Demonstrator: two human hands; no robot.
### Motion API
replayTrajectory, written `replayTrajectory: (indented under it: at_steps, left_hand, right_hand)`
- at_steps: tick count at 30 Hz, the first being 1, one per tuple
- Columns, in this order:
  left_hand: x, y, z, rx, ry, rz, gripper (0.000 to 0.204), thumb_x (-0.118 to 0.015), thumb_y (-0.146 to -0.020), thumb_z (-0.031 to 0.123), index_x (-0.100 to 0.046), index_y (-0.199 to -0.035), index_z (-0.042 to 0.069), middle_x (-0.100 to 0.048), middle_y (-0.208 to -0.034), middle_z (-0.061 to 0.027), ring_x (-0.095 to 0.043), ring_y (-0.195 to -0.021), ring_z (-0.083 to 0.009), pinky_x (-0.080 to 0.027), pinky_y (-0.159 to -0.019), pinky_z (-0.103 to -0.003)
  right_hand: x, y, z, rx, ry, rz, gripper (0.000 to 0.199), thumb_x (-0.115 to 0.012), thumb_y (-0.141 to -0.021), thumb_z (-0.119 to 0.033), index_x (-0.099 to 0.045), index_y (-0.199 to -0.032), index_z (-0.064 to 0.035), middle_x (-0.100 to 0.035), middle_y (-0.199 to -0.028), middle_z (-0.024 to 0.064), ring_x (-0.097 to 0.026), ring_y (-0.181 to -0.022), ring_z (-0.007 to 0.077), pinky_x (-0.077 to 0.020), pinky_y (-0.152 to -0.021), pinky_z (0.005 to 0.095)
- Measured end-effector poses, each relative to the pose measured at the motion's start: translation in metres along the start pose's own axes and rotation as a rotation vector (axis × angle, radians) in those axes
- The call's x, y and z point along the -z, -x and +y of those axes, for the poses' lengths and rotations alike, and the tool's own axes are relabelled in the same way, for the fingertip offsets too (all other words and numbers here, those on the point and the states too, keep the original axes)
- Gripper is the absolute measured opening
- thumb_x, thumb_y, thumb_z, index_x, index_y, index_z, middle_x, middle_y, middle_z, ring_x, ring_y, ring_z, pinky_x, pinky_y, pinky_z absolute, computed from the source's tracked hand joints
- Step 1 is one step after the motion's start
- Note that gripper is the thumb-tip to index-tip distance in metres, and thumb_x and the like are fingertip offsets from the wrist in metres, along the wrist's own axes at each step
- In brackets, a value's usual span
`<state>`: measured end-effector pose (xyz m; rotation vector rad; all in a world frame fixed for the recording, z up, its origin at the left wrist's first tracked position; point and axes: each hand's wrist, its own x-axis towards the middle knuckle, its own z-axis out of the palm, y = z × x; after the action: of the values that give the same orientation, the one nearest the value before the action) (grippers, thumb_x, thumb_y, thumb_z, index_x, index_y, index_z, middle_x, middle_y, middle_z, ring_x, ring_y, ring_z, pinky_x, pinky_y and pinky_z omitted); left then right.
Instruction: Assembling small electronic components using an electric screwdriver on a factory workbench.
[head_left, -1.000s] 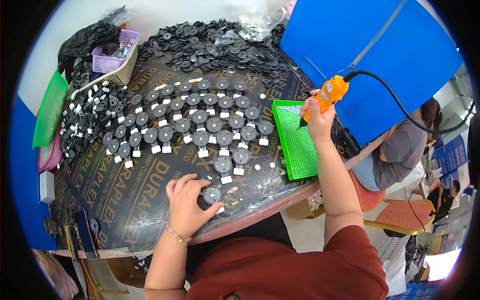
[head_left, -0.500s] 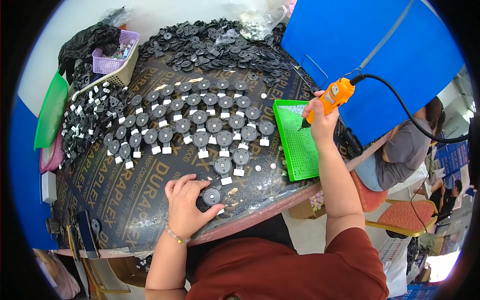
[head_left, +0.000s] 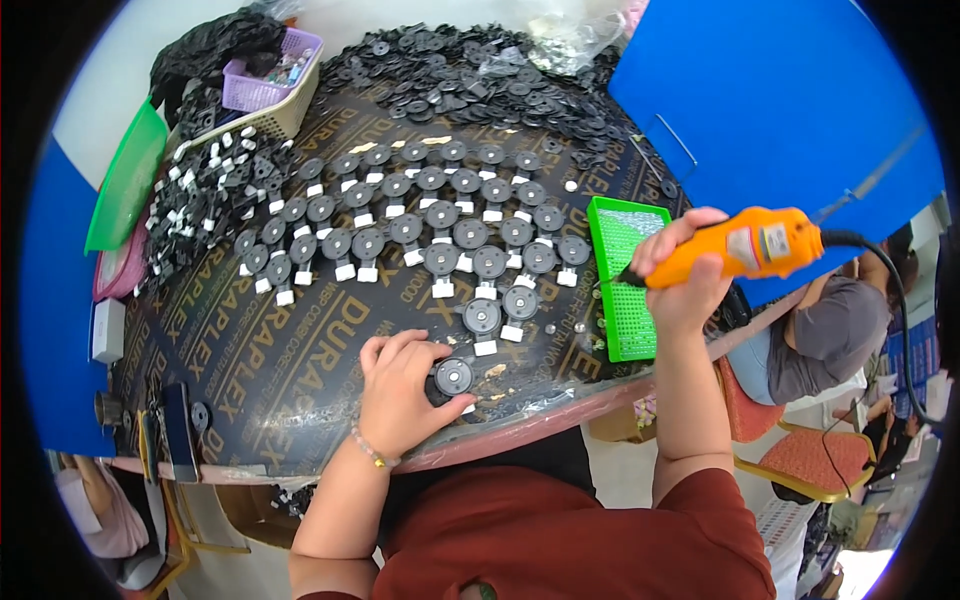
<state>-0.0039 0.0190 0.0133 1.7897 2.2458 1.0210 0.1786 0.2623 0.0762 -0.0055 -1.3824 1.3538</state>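
My left hand rests near the front edge of the table, thumb and fingers curled around a black disc piece. A bit of its white end shows by the thumb. In my right hand is an orange electric screwdriver, held nearly level. Its dark tip points left, over the edge of a green perforated tray with small shiny pieces in it. Just beyond my left hand, several more black disc pieces with white ends lie in curved rows.
A heap of loose black discs covers the far side. Black and white parts are piled at the left, near a purple basket and a green basin. Blue panels border the table. A person sits at the right.
The screwdriver has swung from upright to nearly level, its cord dropping lower at the right. My left hand stays on the same disc piece. The whole view has shifted slightly.
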Motion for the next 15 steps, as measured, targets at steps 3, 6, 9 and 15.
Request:
replayTrajectory:
  at_steps: [3,6,9,15]
  left_hand:
    - [-0.001,0.003,-0.005,-0.025,0.026,-0.003,0.048,-0.085,-0.057,0.024,-0.062,-0.096,0.009,-0.064,-0.097,-0.0051,-0.055,-0.109,-0.026,-0.029,-0.096,-0.042]
    - [-0.001,0.003,-0.005,-0.019,0.021,0.001,0.045,-0.084,-0.059,0.025,-0.062,-0.096,0.01,-0.064,-0.097,-0.0052,-0.055,-0.109,-0.0255,-0.03,-0.095,-0.043]
    - [-0.003,0.004,-0.007,-0.025,0.016,0.014,0.044,-0.083,-0.061,0.027,-0.063,-0.096,0.01,-0.064,-0.097,-0.0055,-0.054,-0.109,-0.0248,-0.031,-0.095,-0.043]
    - [-0.003,0.005,-0.008,-0.027,0.026,0.01,0.042,-0.082,-0.061,0.026,-0.064,-0.096,0.01,-0.063,-0.096,-0.0045,-0.054,-0.109,-0.024,-0.031,-0.095,-0.043]
  right_hand:
    - [-0.055,0.032,0.003,-0.091,-0.198,-0.192,0.052,-0.067,-0.086,-0.044,-0.045,-0.116,-0.0087,-0.057,-0.074,0.0091,-0.058,-0.06,0.0171,-0.0497,-0.055,0.0314]
    - [-0.088,0.057,0.011,-0.242,-0.285,-0.37,0.057,-0.071,-0.082,-0.046,-0.044,-0.115,-0.0078,-0.058,-0.073,0.0094,-0.058,-0.061,0.0182,-0.0494,-0.055,0.032]
    - [-0.109,0.065,0.015,-0.323,-0.273,-0.488,0.058,-0.071,-0.081,-0.045,-0.041,-0.112,-0.007,-0.056,-0.071,0.0099,-0.057,-0.059,0.0201,-0.0495,-0.057,0.0338]
    - [-0.117,0.074,0.024,-0.383,-0.353,-0.413,0.056,-0.073,-0.08,-0.042,-0.043,-0.111,-0.0056,-0.056,-0.072,0.0119,-0.058,-0.059,0.021,-0.0499,-0.057,0.0344]
